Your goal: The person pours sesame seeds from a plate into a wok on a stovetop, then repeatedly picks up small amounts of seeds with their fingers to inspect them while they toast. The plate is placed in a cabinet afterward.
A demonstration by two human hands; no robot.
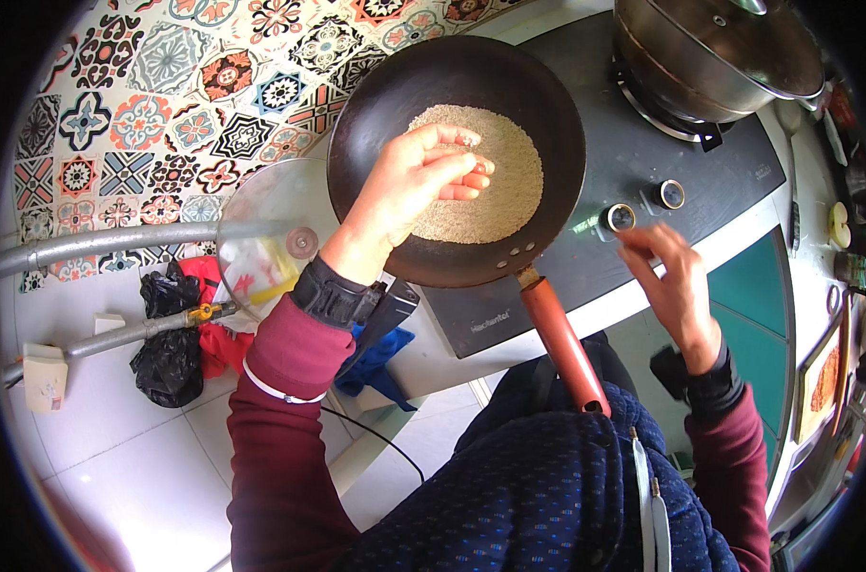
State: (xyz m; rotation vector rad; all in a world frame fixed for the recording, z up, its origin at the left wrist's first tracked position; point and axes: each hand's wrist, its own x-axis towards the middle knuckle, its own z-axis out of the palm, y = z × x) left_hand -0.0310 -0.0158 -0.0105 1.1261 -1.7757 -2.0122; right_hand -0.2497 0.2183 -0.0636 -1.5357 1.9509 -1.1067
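A dark frying pan (454,64) with a red handle (561,343) rests over the stove, its handle pointing at my body. Pale small seeds, like sesame, (504,207) spread across its bottom. Over them hovers my left hand (433,168), thumb drawn against the fingers, with grains between and on the fingertips. My right hand (669,279), slightly blurred, is beside the stove's front edge, close to two control knobs (619,217). Its fingers are bent and loosely apart, and I see nothing in them.
A large lidded metal pot (697,64) stands on the other burner of the black gas stove (597,129). Left of the pan is a glass lid (261,186) near metal pipes (118,239) and black plastic bags (168,365). A long-handled spoon (792,171) lies on the right-hand counter.
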